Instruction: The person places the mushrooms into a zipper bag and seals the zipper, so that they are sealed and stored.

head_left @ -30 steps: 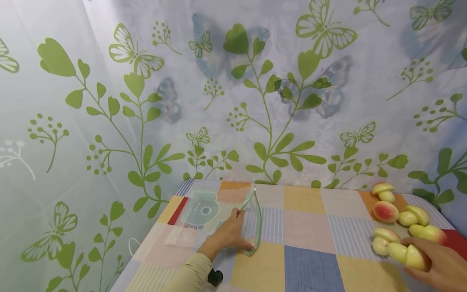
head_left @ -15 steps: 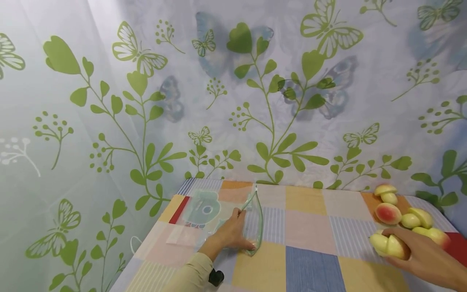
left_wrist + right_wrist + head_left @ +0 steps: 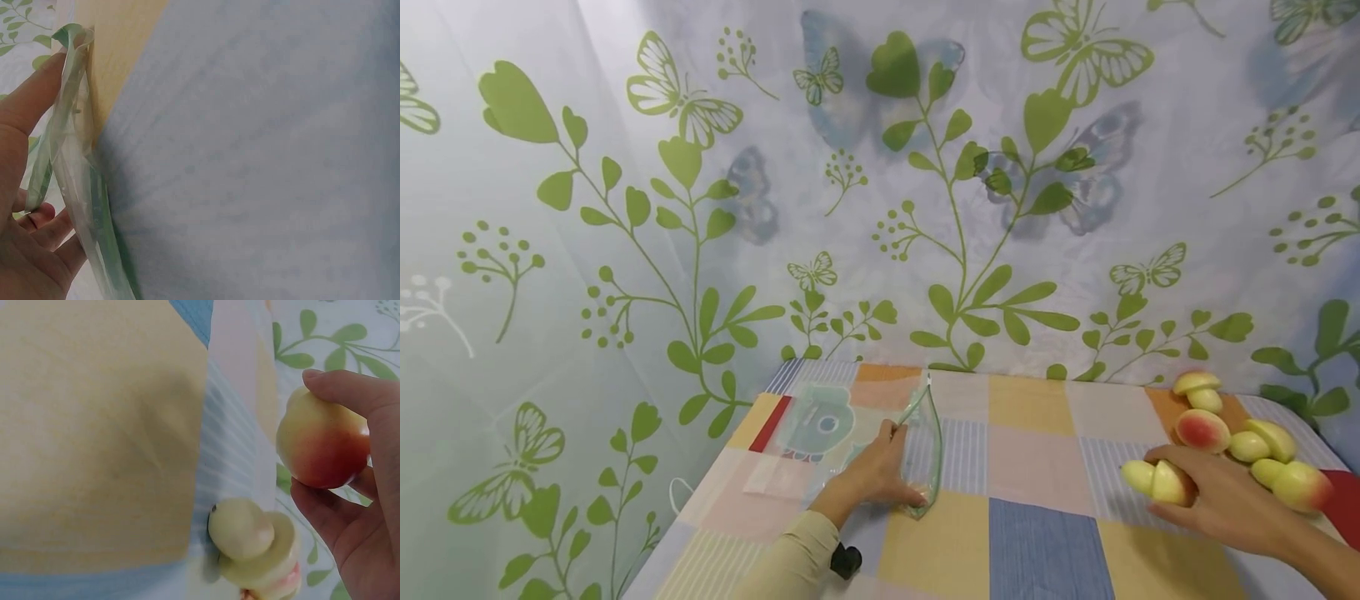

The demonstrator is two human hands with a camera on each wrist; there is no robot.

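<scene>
My left hand (image 3: 872, 475) grips a clear zip bag (image 3: 816, 421) with a green-edged mouth that stands partly open, facing right. In the left wrist view, a digit of the left hand reaches the upper end of the bag's mouth (image 3: 72, 119); the other fingers touch a green edge strip. My right hand (image 3: 1225, 504) holds a pale yellow toy mushroom (image 3: 1168, 483) above the table, right of the bag. The right wrist view shows the red blush on this toy mushroom (image 3: 322, 447) between thumb and fingers. Part of it is hidden by the hand.
Several similar toy mushrooms (image 3: 1292, 483) lie in a group at the table's right end. A patchwork tablecloth (image 3: 1037, 467) covers the table, and a butterfly-print curtain (image 3: 865, 167) hangs behind it. A small black object (image 3: 846, 561) shows beside my left sleeve.
My right hand has moved left with the toy mushroom, away from the group. The left hand stays at the bag's mouth.
</scene>
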